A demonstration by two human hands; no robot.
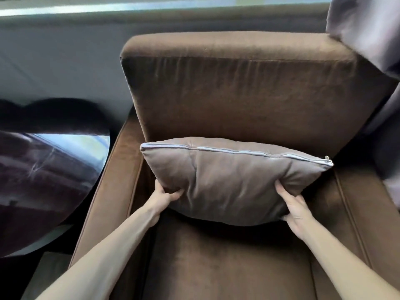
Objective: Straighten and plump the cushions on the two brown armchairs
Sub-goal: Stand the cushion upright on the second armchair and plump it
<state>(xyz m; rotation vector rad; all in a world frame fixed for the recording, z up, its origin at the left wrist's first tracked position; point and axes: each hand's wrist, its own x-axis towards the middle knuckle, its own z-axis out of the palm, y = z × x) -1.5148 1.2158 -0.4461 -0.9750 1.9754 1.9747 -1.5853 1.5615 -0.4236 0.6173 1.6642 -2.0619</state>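
My left hand (165, 194) and right hand (296, 207) pinch the cushion's (233, 180) lower corners; its zipper edge leans against the armchair (238, 87) backrest, clear of both armrests.

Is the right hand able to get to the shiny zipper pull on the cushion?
Probably yes. The zipper pull sits uncovered at the cushion's top right corner, just above the right hand. Nothing blocks it, but that hand is gripping the cushion's lower edge and would need to let go first.

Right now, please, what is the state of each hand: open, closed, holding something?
Left hand: closed on the lower left corner of the cushion.
Right hand: closed on the cushion's lower right corner.
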